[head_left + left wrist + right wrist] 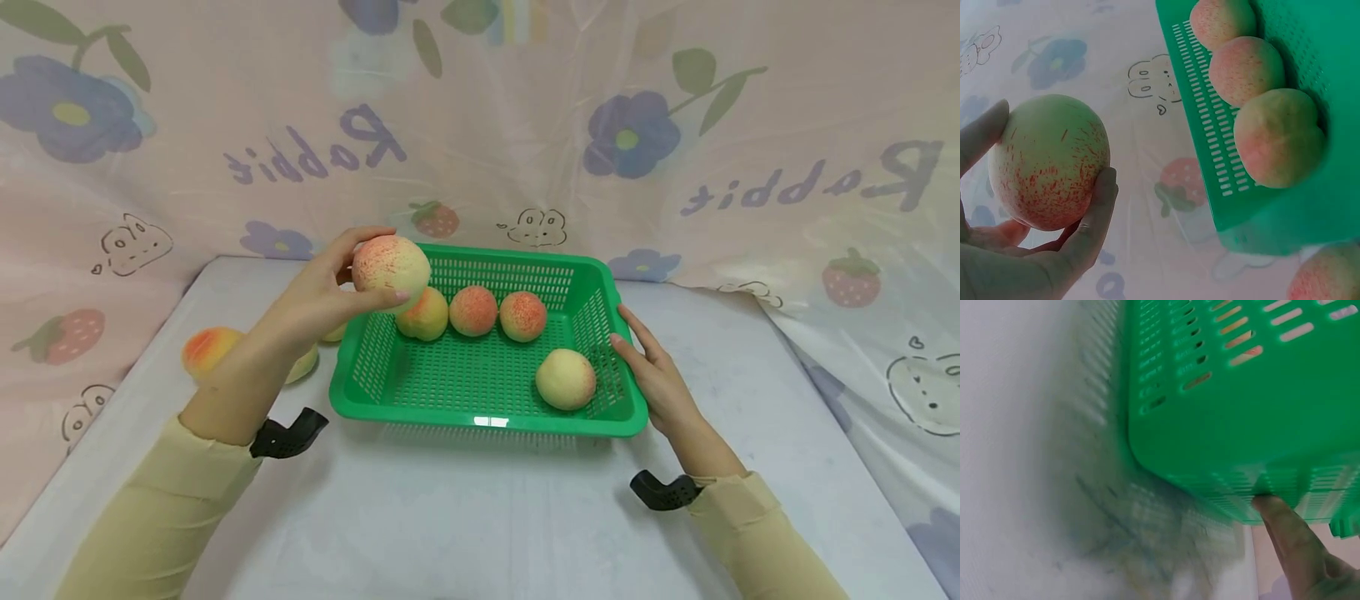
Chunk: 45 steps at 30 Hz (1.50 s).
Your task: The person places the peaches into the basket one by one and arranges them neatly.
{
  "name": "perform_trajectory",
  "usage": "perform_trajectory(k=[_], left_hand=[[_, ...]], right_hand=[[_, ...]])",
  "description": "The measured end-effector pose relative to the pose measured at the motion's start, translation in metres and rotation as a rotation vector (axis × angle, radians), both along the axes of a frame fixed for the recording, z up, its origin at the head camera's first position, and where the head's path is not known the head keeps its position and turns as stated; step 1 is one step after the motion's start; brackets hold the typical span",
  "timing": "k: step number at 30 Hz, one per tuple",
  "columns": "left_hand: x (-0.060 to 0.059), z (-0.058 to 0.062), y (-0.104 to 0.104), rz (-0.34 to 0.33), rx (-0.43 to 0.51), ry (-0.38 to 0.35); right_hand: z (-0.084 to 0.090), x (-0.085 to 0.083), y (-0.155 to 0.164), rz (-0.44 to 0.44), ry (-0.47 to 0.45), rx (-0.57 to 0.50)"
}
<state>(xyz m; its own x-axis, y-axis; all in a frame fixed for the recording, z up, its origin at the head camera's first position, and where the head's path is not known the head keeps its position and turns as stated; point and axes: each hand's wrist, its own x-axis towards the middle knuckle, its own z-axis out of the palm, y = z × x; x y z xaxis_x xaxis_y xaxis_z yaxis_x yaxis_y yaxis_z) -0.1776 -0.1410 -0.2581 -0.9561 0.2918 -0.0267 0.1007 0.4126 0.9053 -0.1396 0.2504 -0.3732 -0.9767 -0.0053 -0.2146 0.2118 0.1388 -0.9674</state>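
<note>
Left hand [322, 287]: raised at centre left of the head view, above the upper left corner of the basket; thumb and fingers curled round a speckled peach [391, 264], held clear of the basket floor. In the left wrist view the same peach [1049, 161] fills the left of the frame, cupped between thumb and fingertips.

Right hand [651, 367]: at centre right of the head view, fingers straight and laid flat against the outer right wall of the basket, grasping nothing. In the right wrist view one fingertip [1279, 515] touches the underside of the rim at lower right of the frame.

Green basket [487, 417]: slotted plastic, at the centre of the frame, standing on the white table [480, 517].

Contents: three reddish peaches [473, 310] in a row along the far wall, touching one another; one pale peach [566, 379] alone near the right front corner.

Outside the basket: further peaches [210, 348] on the table at centre left, partly hidden behind the left forearm.

Backdrop: printed sheet [675, 125] with flowers, strawberries and lettering, across the top of the frame.
</note>
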Motion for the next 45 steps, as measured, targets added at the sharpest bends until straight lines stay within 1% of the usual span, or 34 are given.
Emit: perform_trajectory(k=[4, 9, 15, 18, 24, 27, 31, 35, 40, 42, 45], left_hand=[[-0.01, 0.003, 0.012, -0.023, -0.002, 0.0], [-0.021, 0.002, 0.027, -0.049, 0.046, -0.014], [-0.03, 0.001, 0.045, -0.084, 0.105, -0.029], [-0.034, 0.0, 0.054, -0.09, 0.117, -0.035], [-0.042, -0.005, 0.071, -0.092, 0.113, -0.058], [-0.044, -0.007, 0.078, -0.104, 0.126, -0.073], [-0.048, -0.014, 0.09, -0.114, 0.131, -0.083], [-0.053, -0.022, 0.102, -0.124, 0.116, -0.057], [-0.057, -0.029, 0.114, -0.142, 0.045, -0.018], [-0.057, -0.031, 0.119, -0.135, 0.01, -0.006], [-0.058, -0.034, 0.126, -0.112, -0.014, -0.016]], right_hand=[[0.001, 0.0, 0.001, -0.005, 0.001, 0.005], [0.0, -0.002, 0.0, 0.001, -0.002, -0.001], [0.0, -0.002, 0.0, 0.0, -0.002, 0.006], [0.0, -0.002, 0.0, -0.005, -0.007, 0.007], [0.0, -0.002, -0.001, -0.013, -0.011, 0.02], [0.0, -0.002, -0.001, -0.013, -0.009, 0.027], [0.0, -0.002, -0.001, -0.013, -0.01, 0.024], [0.0, -0.001, -0.001, -0.012, -0.012, 0.018], [0.0, 0.0, -0.001, -0.015, -0.009, 0.01], [0.0, 0.0, -0.001, -0.017, -0.006, 0.01], [0.0, 0.001, -0.001, -0.02, -0.006, 0.011]])
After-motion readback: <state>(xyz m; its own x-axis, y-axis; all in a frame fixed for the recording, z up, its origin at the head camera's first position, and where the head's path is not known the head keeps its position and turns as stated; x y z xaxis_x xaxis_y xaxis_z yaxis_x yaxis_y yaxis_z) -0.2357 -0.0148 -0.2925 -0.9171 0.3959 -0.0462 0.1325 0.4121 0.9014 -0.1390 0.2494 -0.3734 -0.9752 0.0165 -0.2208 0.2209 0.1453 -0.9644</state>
